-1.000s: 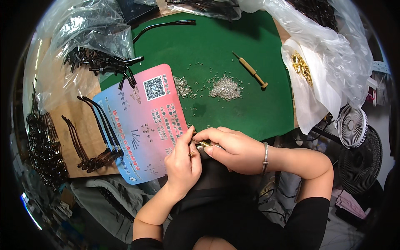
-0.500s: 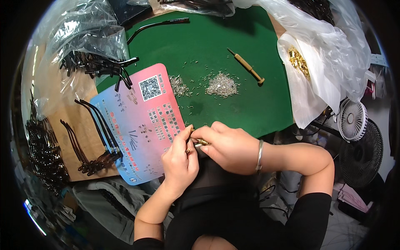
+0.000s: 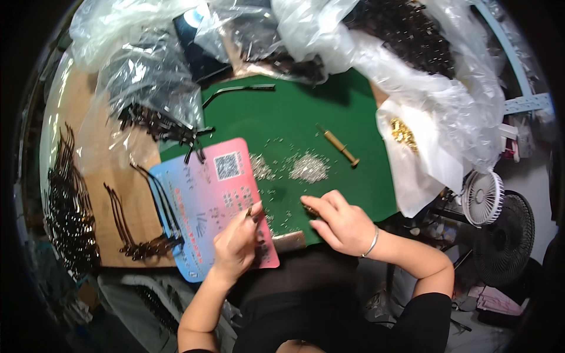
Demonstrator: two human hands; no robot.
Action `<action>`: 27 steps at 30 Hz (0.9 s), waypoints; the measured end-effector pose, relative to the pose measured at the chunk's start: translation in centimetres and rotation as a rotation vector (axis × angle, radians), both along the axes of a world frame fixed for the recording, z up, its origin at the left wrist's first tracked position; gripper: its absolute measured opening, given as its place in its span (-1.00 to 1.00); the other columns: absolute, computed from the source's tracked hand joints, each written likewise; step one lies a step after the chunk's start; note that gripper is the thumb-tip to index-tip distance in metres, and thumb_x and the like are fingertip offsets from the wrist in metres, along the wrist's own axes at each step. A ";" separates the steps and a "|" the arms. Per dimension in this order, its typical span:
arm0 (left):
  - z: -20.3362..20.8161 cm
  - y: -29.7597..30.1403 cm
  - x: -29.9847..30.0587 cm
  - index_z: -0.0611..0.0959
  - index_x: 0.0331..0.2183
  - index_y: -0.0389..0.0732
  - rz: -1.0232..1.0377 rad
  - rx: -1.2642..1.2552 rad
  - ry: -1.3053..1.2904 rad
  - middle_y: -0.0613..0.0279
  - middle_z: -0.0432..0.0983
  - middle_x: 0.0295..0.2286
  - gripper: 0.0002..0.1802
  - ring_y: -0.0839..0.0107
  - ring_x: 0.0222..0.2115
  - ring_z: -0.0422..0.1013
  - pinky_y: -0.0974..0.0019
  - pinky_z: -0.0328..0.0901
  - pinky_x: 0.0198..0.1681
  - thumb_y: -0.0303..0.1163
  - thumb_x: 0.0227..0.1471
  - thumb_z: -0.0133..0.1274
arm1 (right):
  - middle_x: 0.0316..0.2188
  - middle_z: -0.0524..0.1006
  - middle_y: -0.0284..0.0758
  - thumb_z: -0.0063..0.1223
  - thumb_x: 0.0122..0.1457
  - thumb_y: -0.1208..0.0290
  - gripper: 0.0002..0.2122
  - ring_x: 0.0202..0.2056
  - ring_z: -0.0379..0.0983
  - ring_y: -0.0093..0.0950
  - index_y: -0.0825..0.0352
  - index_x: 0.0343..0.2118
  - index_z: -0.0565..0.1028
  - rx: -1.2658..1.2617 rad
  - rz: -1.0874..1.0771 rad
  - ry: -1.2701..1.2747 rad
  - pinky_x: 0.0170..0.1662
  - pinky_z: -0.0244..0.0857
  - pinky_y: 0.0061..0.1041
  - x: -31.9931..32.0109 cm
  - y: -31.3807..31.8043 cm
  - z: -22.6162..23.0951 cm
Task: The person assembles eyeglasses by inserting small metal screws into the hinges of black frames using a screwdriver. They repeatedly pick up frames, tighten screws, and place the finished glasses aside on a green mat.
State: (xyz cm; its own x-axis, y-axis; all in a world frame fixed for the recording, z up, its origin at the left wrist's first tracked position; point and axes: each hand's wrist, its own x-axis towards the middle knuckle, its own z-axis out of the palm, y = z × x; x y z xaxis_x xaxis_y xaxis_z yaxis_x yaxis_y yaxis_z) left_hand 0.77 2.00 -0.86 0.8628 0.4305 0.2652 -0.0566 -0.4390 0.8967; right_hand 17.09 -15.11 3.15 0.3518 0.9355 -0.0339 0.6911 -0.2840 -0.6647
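Hands: now apart, together at the mat's edge half a second earlier. Left hand: over pink-and-blue card, grip pinching small brownish piece. Right hand: over green mat, fingers bent, brass-coloured item beneath; grip unclear. Screws: loose, heaped, apparently plenty left. Finished pieces: cannot tell.
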 end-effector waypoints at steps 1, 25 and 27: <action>-0.3 0.8 0.1 0.39 -0.06 -0.16 -0.050 0.217 -0.065 -0.09 0.50 -0.27 -0.58 0.36 -0.50 0.47 0.47 0.38 -0.47 -0.69 0.00 -0.11 | -0.36 0.30 -0.23 -0.02 0.09 0.38 -0.66 -0.50 0.42 -0.29 0.29 -0.06 0.31 -0.008 -0.006 0.002 -0.48 0.37 -0.38 0.3 -0.2 0.0; 2.0 0.6 -1.8 0.48 -0.33 -0.44 0.436 -0.628 0.160 0.05 0.52 -0.45 -0.83 0.37 -0.41 0.50 0.36 0.42 -0.29 -0.66 -0.06 0.06 | -0.22 0.51 -0.08 -0.13 0.03 0.44 -0.76 -0.14 0.46 -0.20 0.36 -0.30 0.55 -0.527 -0.910 -0.504 -0.10 0.35 -0.33 26.4 9.1 3.0; 2.5 0.1 -1.9 0.49 -0.36 -0.40 0.532 -0.794 0.085 0.15 0.50 -0.54 -0.90 0.45 -0.52 0.47 0.44 0.40 -0.40 -0.62 -0.01 0.02 | -0.28 0.52 -0.06 -0.12 -0.01 0.44 -0.77 -0.17 0.47 -0.20 0.35 -0.33 0.55 -0.453 -0.937 -0.486 -0.11 0.35 -0.32 26.1 8.4 4.2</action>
State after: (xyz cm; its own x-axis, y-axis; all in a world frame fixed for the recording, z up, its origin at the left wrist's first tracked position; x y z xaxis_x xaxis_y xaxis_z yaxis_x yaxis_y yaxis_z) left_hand -1.10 2.14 1.65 0.5055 0.7986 -0.3266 0.0537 0.3487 0.9357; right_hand 43.21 -6.71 7.31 0.9713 0.2358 0.0295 0.2376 -0.9670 -0.0916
